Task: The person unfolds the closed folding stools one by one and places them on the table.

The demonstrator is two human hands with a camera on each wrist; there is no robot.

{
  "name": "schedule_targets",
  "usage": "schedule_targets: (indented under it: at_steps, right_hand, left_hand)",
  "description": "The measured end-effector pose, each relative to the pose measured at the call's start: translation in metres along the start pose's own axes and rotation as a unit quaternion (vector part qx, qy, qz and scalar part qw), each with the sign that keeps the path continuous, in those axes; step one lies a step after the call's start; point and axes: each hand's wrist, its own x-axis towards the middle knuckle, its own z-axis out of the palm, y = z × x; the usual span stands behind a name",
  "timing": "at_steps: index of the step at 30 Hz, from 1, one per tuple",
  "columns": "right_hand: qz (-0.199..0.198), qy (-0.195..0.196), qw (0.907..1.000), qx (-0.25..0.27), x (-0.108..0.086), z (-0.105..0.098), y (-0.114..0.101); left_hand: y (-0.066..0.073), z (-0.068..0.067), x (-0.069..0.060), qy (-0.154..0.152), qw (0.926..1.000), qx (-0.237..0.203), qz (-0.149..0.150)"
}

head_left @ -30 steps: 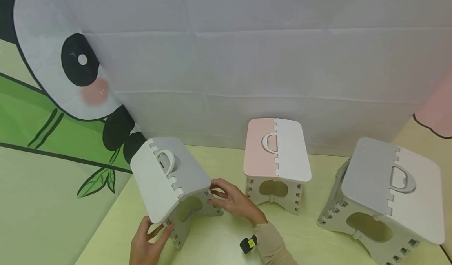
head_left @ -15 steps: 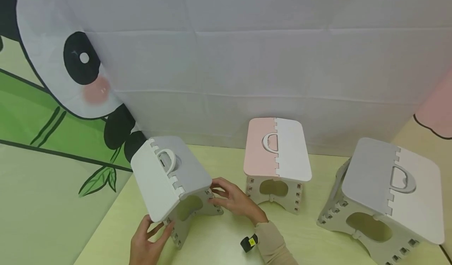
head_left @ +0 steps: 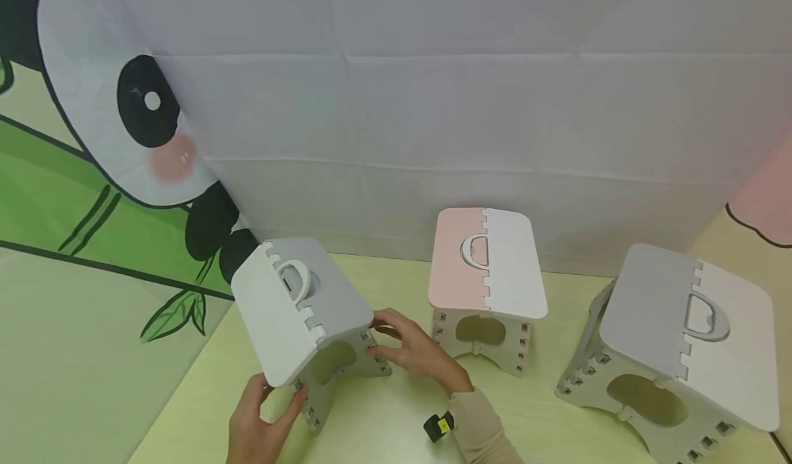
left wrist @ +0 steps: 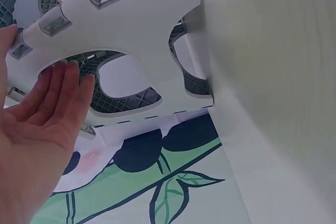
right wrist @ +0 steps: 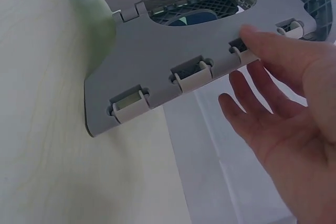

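Note:
A folding stool [head_left: 337,289] with a grey-and-white top and a raised carry handle [head_left: 295,280] stands on the left of the pale surface. My left hand [head_left: 262,423] grips its near left leg, thumb on the front edge. In the left wrist view the fingers of my left hand [left wrist: 47,114] reach to the oval opening in the side panel [left wrist: 126,30]. My right hand [head_left: 413,347] pinches the right leg. The right wrist view shows its thumb on the hinged front panel [right wrist: 173,51] and the other fingers past the edge.
A smaller pink-and-white folding stool [head_left: 458,271] stands at the back middle. A larger grey-and-white one [head_left: 646,306] is at the right. Behind hangs a backdrop [head_left: 433,106] with a cartoon panda. A black device [head_left: 438,426] sits on the right wrist.
The head view has shifted slightly. Less of the left hand's fingers shows under the stool's near edge. The stools and the right hand keep their places.

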Motion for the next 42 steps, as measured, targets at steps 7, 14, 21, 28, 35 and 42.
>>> schedule_targets:
  at_steps: [7, 14, 21, 28, 35, 42]
  right_hand:
    - [-0.001, 0.009, 0.9988, -0.047, 0.0, -0.002, -0.008]
    - [-0.03, 0.028, 0.9908, -0.129, 0.001, -0.003, -0.014]
    - [-0.004, 0.027, 0.9877, -0.154, 0.003, -0.006, -0.028]
    - [0.005, 0.037, 0.9819, -0.186, 0.003, -0.009, -0.043]
    - [-0.001, 0.039, 0.9774, -0.208, 0.004, -0.011, -0.055]
    - [-0.014, 0.038, 0.9754, -0.217, 0.006, -0.012, -0.066]
  left_hand:
    - [0.008, -0.005, 0.001, -0.001, 0.9993, 0.025, -0.03]
    - [0.011, -0.01, 0.002, 0.013, 0.9977, 0.056, -0.035]
    - [0.015, -0.013, 0.005, 0.028, 0.9958, 0.082, -0.029]
    - [0.02, -0.016, 0.009, 0.055, 0.9939, 0.095, -0.013]
    - [0.024, -0.019, 0.015, 0.088, 0.9906, 0.104, 0.019]
    - [0.029, -0.022, 0.02, 0.087, 0.9895, 0.11, 0.035]
